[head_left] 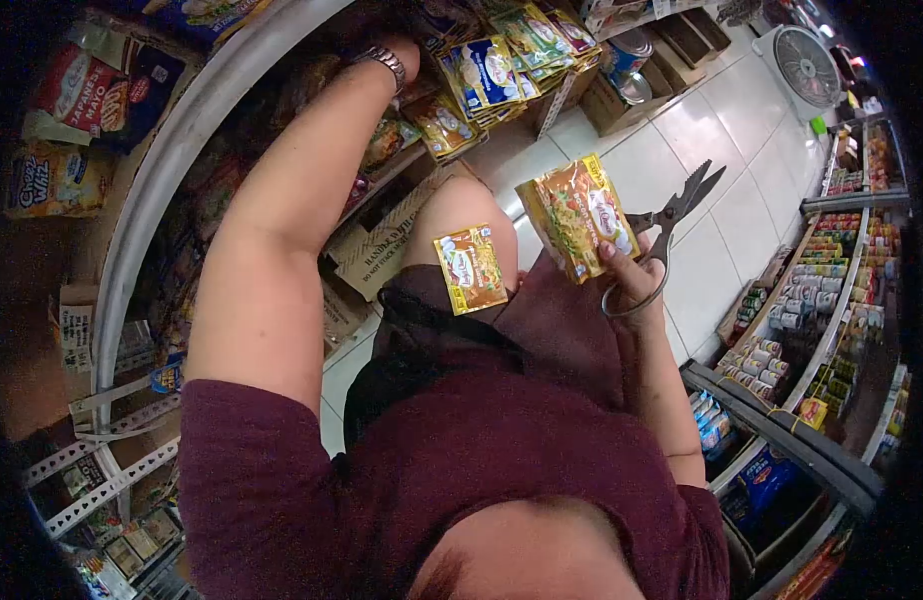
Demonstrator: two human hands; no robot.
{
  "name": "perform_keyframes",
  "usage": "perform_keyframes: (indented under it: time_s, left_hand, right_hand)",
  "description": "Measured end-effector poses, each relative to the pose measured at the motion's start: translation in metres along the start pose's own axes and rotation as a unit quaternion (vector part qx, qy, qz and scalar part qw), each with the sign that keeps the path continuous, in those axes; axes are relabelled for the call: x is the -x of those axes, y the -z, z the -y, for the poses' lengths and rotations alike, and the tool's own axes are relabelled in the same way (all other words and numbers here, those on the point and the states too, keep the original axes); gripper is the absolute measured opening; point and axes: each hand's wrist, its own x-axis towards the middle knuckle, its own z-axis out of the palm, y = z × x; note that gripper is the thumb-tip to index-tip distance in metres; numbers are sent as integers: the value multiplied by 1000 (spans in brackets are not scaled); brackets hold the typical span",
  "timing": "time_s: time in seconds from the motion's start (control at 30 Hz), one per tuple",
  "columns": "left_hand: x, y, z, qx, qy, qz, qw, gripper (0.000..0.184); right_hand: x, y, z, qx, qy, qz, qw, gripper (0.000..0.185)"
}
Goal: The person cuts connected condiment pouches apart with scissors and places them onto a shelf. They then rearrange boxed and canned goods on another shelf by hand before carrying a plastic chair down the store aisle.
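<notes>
The right hand (632, 278) is clamping fingers on gold food sachets (574, 218) and holding scissors (672, 212); the left hand (410, 58) is reaching beside shelved packets (485, 75), finger state impossible to tell.

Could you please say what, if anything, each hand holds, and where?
Right hand: yellow packets by the near edge, scissors by a handle. Left hand: cannot be told.
</notes>
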Motion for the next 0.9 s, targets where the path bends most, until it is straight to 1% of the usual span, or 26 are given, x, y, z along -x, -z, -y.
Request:
perform_keyframes:
  time_s: [0.03,0.07,0.13,0.17,0.2,0.23,0.27,0.3,0.33,0.37,0.43,0.47,0.5,0.57,0.6,0.63,0.67,0.77,0.8,0.83,0.9]
  left_hand:
    - [4,12,-5,24,10,-16,1000,25]
    - [10,24,-7,26,7,-17,999,25]
    - [63,107,-22,212,-6,-34,977,25]
    - [88,133,-34,340,-43,-55,938,26]
    - [113,150,-47,462,-77,-75,881,29]
    - [134,158,-62,571,-151,-42,806,26]
    - [153,150,-81,708,-198,28,678,27]
    - [169,151,-91,725,-222,102,644,29]
    - [184,149,-95,742,-215,178,610,31]
    - [201,148,-104,800,-181,185,542,29]
    - [216,140,-111,839,-89,185,504,26]
    - [221,140,-111,839,-89,185,503,26]
    - [225,140,-109,838,-71,187,508,23]
    - [227,139,-107,836,-54,187,513,21]
    - [228,137,-106,843,-32,190,502,21]
    - [229,135,-106,849,-10,192,492,21]
    - [231,136,-105,861,5,180,476,20]
    - [236,138,-92,858,25,153,489,18]
    - [236,135,-87,869,22,143,472,18]
    - [237,134,-82,870,23,142,472,18]
    - [239,133,-74,878,32,105,467,18]
  right_hand:
    - [1,-6,5,-60,-18,-17,998,36]
    - [1,-6,8,-59,-10,-8,998,37]
    - [-6,0,4,-74,-12,1,997,36]
    - [-7,2,2,-87,-17,14,996,35]
    - [-4,-4,10,-115,-39,24,992,34]
    - [-4,-8,9,-114,-40,22,992,34]
    - [-4,-12,9,-128,-39,46,990,36]
    - [-5,-14,10,-140,-40,69,987,40]
    - [-5,-17,14,-143,-50,102,983,39]
    - [-7,-15,11,-141,-52,101,983,39]
    - [-9,-13,8,-82,-67,70,992,37]
    - [-10,-16,8,-49,-41,68,996,37]
    - [-9,-21,9,-49,-41,68,996,37]
    - [-6,-27,12,-40,-27,29,998,31]
    - [-2,-33,13,-36,-39,3,999,23]
    - [-5,-25,10,-34,-40,4,999,23]
    - [-12,-10,5,91,-35,29,995,28]
    - [-10,-2,10,210,-69,71,973,30]
    - [-8,5,11,270,-30,68,960,26]
    - [-6,15,14,301,-17,84,950,29]
    - [0,35,19,360,13,112,926,36]
